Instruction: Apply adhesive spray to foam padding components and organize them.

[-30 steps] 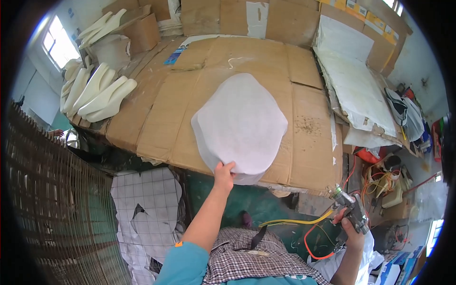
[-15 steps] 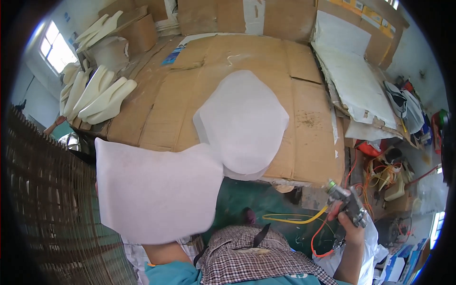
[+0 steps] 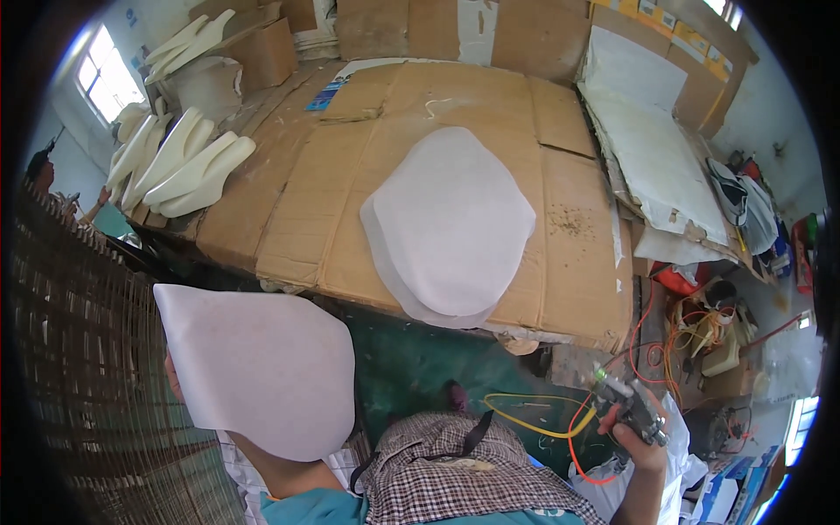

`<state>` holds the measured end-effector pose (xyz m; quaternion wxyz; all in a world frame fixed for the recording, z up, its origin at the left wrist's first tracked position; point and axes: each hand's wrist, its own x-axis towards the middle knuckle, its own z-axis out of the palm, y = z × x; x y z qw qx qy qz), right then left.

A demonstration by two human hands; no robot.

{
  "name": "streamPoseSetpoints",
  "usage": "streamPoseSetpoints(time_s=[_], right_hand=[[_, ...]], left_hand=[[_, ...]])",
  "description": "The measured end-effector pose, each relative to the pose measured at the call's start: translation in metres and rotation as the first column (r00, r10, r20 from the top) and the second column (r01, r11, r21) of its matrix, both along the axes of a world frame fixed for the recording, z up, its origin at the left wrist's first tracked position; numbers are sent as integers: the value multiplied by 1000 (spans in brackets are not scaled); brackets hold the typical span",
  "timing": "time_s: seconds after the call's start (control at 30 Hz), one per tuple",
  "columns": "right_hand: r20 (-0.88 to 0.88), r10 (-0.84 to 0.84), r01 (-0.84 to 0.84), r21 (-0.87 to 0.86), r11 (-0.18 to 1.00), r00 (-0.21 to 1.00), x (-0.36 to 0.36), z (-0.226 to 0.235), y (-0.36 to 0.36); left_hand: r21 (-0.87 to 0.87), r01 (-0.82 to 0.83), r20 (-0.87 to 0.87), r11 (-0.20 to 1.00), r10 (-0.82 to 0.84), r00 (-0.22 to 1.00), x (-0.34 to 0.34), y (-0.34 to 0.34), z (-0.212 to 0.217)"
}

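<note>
Cardboard-covered worktable fills the middle of the view, flattened brown sheets overlapping. On it lies a stack of white rounded foam sheets, near edge hanging just past the table's front edge. Left back of the table: pile of cream moulded foam shells. Right side: large white flat sheets leaning over more cardboard. Brown wire mesh rack stands at the far left, close to the person. Orange and yellow tangled cables on the floor to the right, beside clutter.

Left hand is low left, mostly hidden behind a single white rounded foam sheet that it holds up by the left edge; only a sliver of fingers shows, so how tightly it closes cannot be told. This sheet hangs in the air in front of the mesh rack, well apart from the stack on the table, and blocks the view of the arm.

Right hand is low right, fingers wrapped closed around a metal spray gun with yellow and orange hoses trailing from it, below the table edge and apart from both sheets.
</note>
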<state>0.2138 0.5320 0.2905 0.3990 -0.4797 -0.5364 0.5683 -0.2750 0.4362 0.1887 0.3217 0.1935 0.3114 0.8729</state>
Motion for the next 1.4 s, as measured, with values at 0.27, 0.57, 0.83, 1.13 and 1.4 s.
streamPoseSetpoints(time_s=[0.27, 0.57, 0.83, 1.13, 1.4], right_hand=[[41, -162, 160, 51, 986, 986, 9, -2, 1], [106, -262, 250, 110, 962, 959, 12, 13, -9], [19, 46, -45, -51, 998, 999, 2, 7, -9], [-72, -68, 76, 116, 990, 995, -40, -10, 47], [-13, -201, 200, 184, 962, 979, -13, -20, 58]], left_hand=[[-21, -22, 27, 1000, 22, 999, -125, -5, 28], [-55, -19, 68, 998, 23, 997, -137, 19, 54], [-72, -28, 119, 997, 37, 992, -44, 21, 53], [-28, -49, 175, 998, 53, 983, -23, 22, 60], [-54, 3, 176, 999, 7, 984, -6, 34, 68]])
